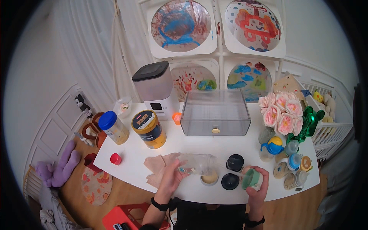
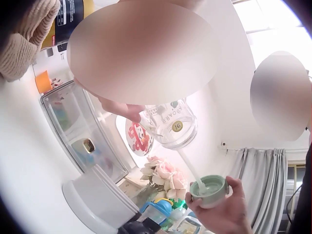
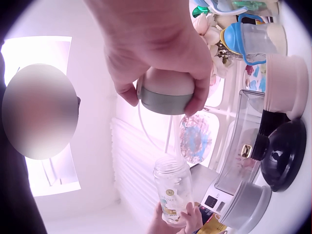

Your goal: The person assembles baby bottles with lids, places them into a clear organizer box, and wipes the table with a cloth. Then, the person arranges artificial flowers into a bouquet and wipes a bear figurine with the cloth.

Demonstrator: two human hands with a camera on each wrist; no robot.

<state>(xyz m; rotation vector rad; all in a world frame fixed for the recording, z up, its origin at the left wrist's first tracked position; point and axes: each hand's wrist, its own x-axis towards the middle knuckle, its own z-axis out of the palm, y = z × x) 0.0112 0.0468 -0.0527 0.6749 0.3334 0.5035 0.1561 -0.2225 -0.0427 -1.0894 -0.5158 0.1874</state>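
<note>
My left hand [image 1: 171, 177] grips a clear bottle [image 1: 199, 163] with printed markings, lying nearly sideways above the table in the head view. The bottle's open mouth faces my right hand [image 1: 260, 188]. In that hand I pinch a round lid [image 2: 209, 191], green on its inner side and pale outside, between thumb and fingers. A thin translucent straw [image 2: 189, 168] runs between the lid and the bottle in the left wrist view. Threads on the bottle neck [image 3: 168, 165] show in the right wrist view, with the lid above it.
Below the bottle stands a small round container [image 1: 209, 179], beside two dark round pieces [image 1: 230, 181]. Sippy cups and bottles [image 1: 294, 161] crowd the right end near pink flowers [image 1: 285, 113]. A clear box [image 1: 215, 126], yellow tub [image 1: 155, 138] and beige cloth [image 1: 155, 165] are also there.
</note>
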